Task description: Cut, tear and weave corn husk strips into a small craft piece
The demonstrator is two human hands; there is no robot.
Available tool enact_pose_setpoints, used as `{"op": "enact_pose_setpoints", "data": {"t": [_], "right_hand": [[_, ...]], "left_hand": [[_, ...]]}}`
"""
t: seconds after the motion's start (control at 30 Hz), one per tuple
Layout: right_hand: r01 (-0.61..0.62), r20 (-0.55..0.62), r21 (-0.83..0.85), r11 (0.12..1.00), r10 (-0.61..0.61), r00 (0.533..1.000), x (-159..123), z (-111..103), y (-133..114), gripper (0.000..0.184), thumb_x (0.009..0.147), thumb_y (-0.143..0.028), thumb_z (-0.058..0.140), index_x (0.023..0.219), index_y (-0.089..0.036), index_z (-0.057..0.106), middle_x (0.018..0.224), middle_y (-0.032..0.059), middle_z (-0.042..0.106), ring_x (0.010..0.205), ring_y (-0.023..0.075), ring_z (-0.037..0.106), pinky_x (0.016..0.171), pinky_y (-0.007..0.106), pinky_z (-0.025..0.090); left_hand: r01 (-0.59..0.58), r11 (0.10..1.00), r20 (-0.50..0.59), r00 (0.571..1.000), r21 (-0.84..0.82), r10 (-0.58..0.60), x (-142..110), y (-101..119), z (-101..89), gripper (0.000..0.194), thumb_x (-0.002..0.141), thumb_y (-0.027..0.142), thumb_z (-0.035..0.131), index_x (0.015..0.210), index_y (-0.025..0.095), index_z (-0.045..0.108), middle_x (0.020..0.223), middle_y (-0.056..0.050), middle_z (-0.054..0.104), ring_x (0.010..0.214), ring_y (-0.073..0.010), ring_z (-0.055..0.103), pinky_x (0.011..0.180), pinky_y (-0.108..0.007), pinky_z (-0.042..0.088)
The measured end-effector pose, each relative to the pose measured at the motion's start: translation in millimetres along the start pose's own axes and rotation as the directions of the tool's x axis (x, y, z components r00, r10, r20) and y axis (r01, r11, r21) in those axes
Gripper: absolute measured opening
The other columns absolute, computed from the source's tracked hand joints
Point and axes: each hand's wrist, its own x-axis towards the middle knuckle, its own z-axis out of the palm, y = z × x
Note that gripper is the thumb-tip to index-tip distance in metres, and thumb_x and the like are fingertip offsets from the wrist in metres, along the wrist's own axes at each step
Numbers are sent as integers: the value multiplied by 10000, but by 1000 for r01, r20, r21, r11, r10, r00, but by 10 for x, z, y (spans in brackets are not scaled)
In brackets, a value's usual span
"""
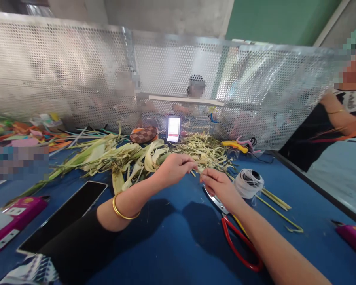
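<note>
My left hand (178, 169) is raised over the blue table, its thumb and fingers pinched together. Close to its right is my right hand (218, 183), also in a pinch; whatever is between the fingertips is too fine to make out. Behind both hands lies a heap of shredded, dried corn husk (206, 152). Whole husks (106, 156) spread out to the left. Red-handled scissors (231, 241) lie partly beneath my right forearm. A spool of white string (245, 184) stands just right of my right hand, beside pale stalks (274, 198).
A perforated metal screen (172, 71) borders the table's back. A lit phone (173, 128) and a checkered pouch (144, 135) are before it. At left are a dark flat panel (65, 215) and a purple power strip (17, 221). Another person (329, 107) stands at right.
</note>
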Motion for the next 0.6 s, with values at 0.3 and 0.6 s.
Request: {"op": "enact_pose_setpoints", "data": {"t": [0.3, 0.6], "right_hand": [[415, -86, -169, 894, -432, 898, -135, 122, -116, 181, 925, -266, 410, 807, -223, 540, 926, 62, 607, 816, 181, 574, 721, 317, 460], [470, 12, -415, 779, -512, 859, -179, 177, -130, 186, 927, -204, 346, 773, -219, 449, 731, 25, 510, 677, 159, 470, 640, 291, 386]], "left_hand": [[-64, 996, 9, 998, 60, 63, -16, -57, 86, 237, 799, 171, 464, 629, 160, 629, 607, 9, 589, 613, -105, 500, 574, -199, 329], [1, 988, -75, 997, 157, 11, -38, -15, 135, 232, 800, 184, 471, 693, 177, 677, 618, -16, 623, 603, -131, 506, 580, -232, 331]]}}
